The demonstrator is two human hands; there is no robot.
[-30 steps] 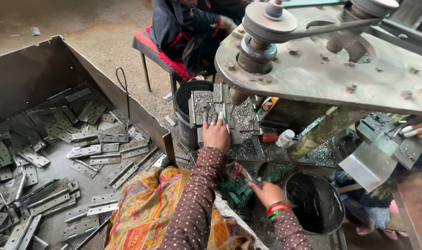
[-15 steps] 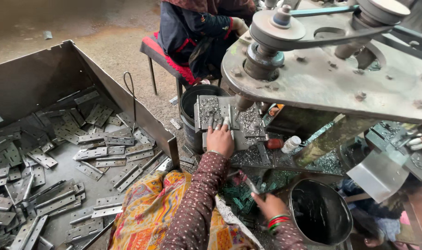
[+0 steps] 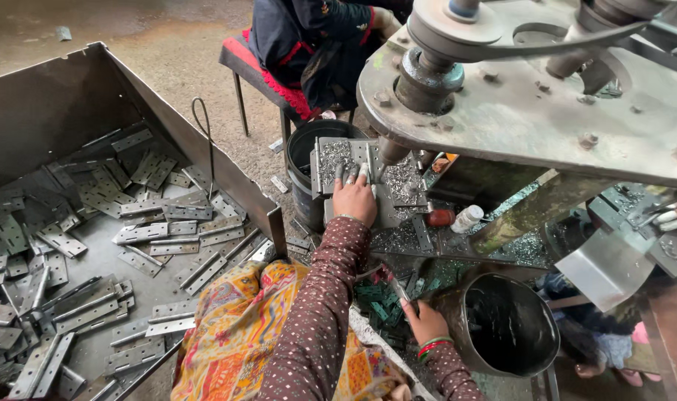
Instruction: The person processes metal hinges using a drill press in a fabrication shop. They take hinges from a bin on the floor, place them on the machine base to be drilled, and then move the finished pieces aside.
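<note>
My left hand lies flat on a grey hinge plate on the drill table, fingers stretched toward the spindle just right of them. Metal shavings cover the table around it. Lower down, my right hand is closed around a thin metal rod above a pile of green pieces. Both arms wear brown dotted sleeves, and the right wrist has red and green bangles.
A big metal bin on the left holds several hinge plates. One black bucket stands beside my right hand, another behind the drill table. A person sits on a red stool at the top. Someone else's hand is at the right edge.
The view has shifted closer and slightly to the right. My left hand stays pressed on the plate under the spindle, and my right hand keeps its hold low down.
</note>
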